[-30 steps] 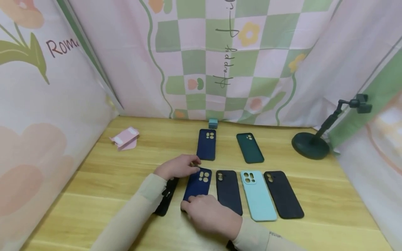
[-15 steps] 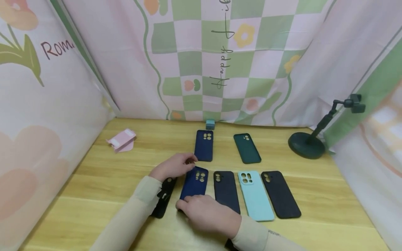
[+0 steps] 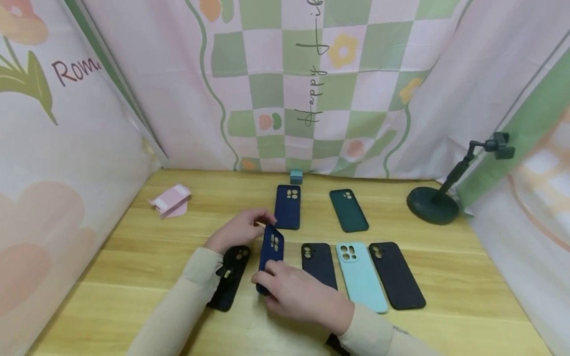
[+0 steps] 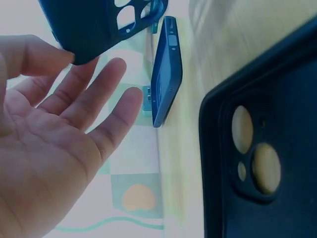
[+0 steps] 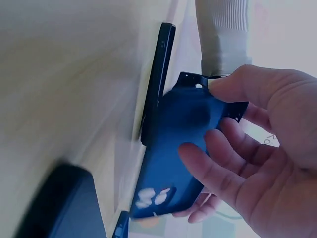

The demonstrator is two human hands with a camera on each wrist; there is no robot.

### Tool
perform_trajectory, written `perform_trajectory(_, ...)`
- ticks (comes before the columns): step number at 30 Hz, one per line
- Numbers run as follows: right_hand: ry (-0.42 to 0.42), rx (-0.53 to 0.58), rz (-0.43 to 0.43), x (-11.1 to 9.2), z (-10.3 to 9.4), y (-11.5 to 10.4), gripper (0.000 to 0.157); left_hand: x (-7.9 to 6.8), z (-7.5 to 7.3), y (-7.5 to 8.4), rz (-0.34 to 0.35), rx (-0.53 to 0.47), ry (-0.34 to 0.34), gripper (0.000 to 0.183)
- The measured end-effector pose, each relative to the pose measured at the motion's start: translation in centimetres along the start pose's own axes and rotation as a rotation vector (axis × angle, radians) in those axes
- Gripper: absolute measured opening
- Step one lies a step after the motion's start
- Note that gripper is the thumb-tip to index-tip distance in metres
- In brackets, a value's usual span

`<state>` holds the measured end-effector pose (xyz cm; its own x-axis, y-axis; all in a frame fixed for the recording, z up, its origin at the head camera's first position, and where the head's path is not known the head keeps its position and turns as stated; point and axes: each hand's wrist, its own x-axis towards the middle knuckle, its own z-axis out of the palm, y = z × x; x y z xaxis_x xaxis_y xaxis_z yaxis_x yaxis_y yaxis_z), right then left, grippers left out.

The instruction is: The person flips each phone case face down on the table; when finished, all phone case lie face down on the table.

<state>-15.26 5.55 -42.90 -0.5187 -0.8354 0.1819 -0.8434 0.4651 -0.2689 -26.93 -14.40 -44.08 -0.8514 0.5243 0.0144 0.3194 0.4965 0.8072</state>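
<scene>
Between both hands a navy phone case point(image 3: 269, 249) is tilted up on its side, raised off the table. My right hand point(image 3: 303, 296) holds its near end; in the right wrist view the thumb lies on the rim of the phone case point(image 5: 178, 134) with several fingers along its back. At the far end, my left hand point(image 3: 242, 228) pinches a corner, the thumb tip against the phone case point(image 4: 84, 25) in the left wrist view and the other fingers spread. A black phone case point(image 3: 232, 274) lies just under the left wrist.
To the right lie a dark phone case point(image 3: 319, 264), a light blue one point(image 3: 362, 282) and a black one point(image 3: 398, 277). Behind are another navy case point(image 3: 287, 207) and a dark green one point(image 3: 349, 211). A pink folded piece point(image 3: 171, 200), a small teal block point(image 3: 296, 177) and a black stand point(image 3: 432, 205) stand farther out.
The navy phone case lay nearly flat before; now both hands have lifted and tipped it up on edge. The left hand has drawn slightly left, uncovering more of the black case.
</scene>
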Motion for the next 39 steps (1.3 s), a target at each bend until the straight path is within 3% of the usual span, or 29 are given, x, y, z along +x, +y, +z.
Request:
perform_trajectory(4, 0.025, -0.02, 0.031, -0.4, -0.2, 0.2, 0.024, 0.1, 0.2, 0.1, 0.009, -0.025, -0.012, 0.031)
perform_trajectory(12, -0.005, -0.084, 0.1, -1.1, 0.1, 0.6, 0.025, 0.5, 1.1, 0.2, 0.004, -0.039, -0.044, 0.024)
perform_trajectory(22, -0.133, -0.01, 0.204, -2.2, 0.1, 1.4, 0.018, 1.6, 2.9, 0.1, -0.009, -0.033, -0.098, 0.026)
perform_trajectory(27, -0.143, 0.038, 0.221, -2.6, -0.1, 1.7, 0.012, 1.8, 3.3, 0.3, 0.016, 0.008, -0.102, 0.028)
perform_trajectory(32, -0.128, 0.052, 0.225, -2.4, -0.1, 1.9, 0.01, 1.8, 2.9, 0.5, 0.024, 0.029, -0.101, 0.026)
perform_trajectory(39, -0.174, 0.096, 0.212, -1.2, 0.2, 1.7, 0.008, 1.2, 1.1, 0.6, -0.005, 0.034, -0.099, 0.025)
